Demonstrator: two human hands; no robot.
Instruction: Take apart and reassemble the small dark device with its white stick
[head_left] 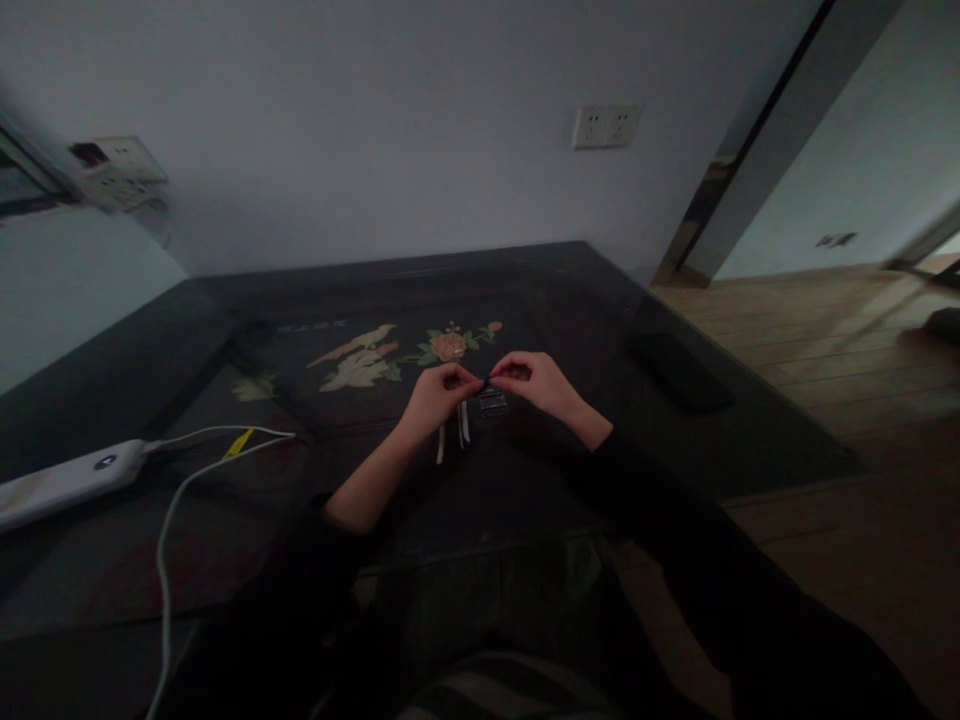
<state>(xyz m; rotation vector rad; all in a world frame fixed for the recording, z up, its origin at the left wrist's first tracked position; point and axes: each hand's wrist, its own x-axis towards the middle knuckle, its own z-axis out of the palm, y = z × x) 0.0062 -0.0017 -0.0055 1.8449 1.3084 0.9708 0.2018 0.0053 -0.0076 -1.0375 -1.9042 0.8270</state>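
My left hand (444,390) and my right hand (536,380) meet above the dark table (420,500), fingertips pinched together. Between them is a small dark piece (486,383), too small and dim to name, and both hands grip it. Just below the fingertips lies a small clear box-like item (493,403) with dark markings. Beside it, under my left hand, several thin pale strips (463,425) lie on the table.
A white power bank (75,480) with a white cable (163,560) and a yellow tag (238,443) occupies the left side. A flat black object (679,372) lies at the right. The table's far edge meets a wall with a socket (606,127).
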